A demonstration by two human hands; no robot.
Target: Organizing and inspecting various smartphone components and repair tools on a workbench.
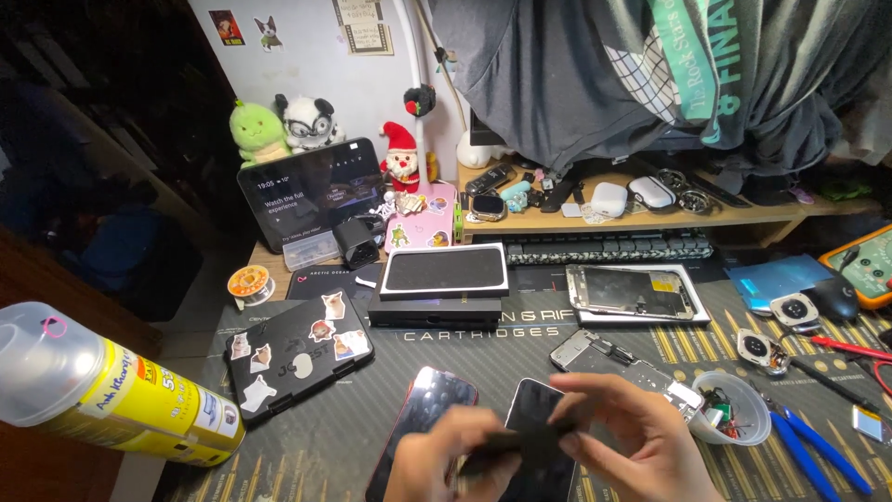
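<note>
Both hands low over the worktop (pixel 390 437): left hand (pixel 437 460) and right hand (pixel 618 437) pinch a blurred black strip (pixel 520 444), maybe a phone part. Two phones (pixel 423 414) lie just beneath; yellow spray can (pixel 139 400) left, blue pliers (pixel 818 455) right.

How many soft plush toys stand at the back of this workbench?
3: a green dinosaur plush by the wall, a black-and-white panda plush touching it on the right, and a small Santa plush further right. Others may be hidden.

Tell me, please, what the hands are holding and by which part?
Both hands, left and right, hold a small dark flat piece by its opposite ends; blur hides what it is.
</note>
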